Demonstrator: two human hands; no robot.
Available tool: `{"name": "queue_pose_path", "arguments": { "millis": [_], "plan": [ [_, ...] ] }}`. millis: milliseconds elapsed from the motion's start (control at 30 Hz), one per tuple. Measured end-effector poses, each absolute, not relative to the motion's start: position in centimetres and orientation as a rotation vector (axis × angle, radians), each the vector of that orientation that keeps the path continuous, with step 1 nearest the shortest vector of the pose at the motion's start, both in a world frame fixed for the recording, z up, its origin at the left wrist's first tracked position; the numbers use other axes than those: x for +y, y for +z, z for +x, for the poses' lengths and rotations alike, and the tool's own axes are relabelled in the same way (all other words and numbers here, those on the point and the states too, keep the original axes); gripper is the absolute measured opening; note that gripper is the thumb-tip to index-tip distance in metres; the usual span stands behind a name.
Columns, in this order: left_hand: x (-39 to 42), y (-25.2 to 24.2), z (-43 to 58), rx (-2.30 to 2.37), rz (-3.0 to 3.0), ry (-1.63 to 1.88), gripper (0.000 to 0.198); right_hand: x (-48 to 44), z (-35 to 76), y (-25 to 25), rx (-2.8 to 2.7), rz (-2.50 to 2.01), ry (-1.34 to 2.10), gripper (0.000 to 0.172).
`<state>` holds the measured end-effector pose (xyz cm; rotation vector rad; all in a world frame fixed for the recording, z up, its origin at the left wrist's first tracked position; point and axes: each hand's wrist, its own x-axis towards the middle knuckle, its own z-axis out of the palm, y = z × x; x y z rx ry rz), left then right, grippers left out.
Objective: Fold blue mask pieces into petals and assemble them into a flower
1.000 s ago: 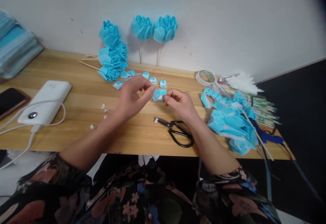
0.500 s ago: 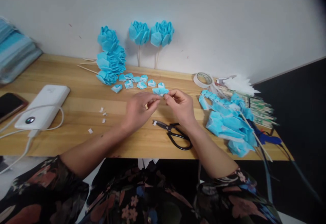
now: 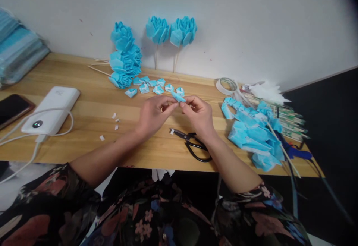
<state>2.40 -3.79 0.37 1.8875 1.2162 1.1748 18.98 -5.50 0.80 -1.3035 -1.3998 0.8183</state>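
My left hand point(image 3: 153, 114) and my right hand point(image 3: 198, 113) meet above the middle of the wooden table point(image 3: 92, 115). Both pinch one small folded blue paper piece point(image 3: 178, 97) between their fingertips. A row of several similar folded blue pieces point(image 3: 155, 87) lies just behind my hands. Black scissors point(image 3: 192, 145) rest on the table under my right wrist.
Blue paper flowers on sticks point(image 3: 170, 31) lean on the wall, more lie stacked point(image 3: 124, 57). A tape roll point(image 3: 226, 85), blue paper pile point(image 3: 253, 134) and sticks point(image 3: 285, 117) sit right. White power bank point(image 3: 50, 110) with cable and a phone point(image 3: 12, 108) sit left; small white scraps point(image 3: 114, 121) nearby.
My hands have drawn closer together and the blue piece now sits pinched tighter between both. The view shifted slightly; nothing else on the table moved.
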Motion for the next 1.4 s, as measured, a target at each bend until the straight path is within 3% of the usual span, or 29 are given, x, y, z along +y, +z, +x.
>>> {"name": "queue_pose_path", "arguments": {
  "millis": [367, 1400],
  "plan": [
    [-3.72, 0.52, 2.47, 1.222, 1.815, 1.138, 0.017, -5.97, 18.63, 1.12, -1.558, -1.343, 0.587, 0.007],
    [-3.70, 0.87, 2.62, 1.243, 1.816, 1.095, 0.011, -5.61, 18.53, 0.68, -1.509, -1.317, 0.653, 0.010]
  ]
}}
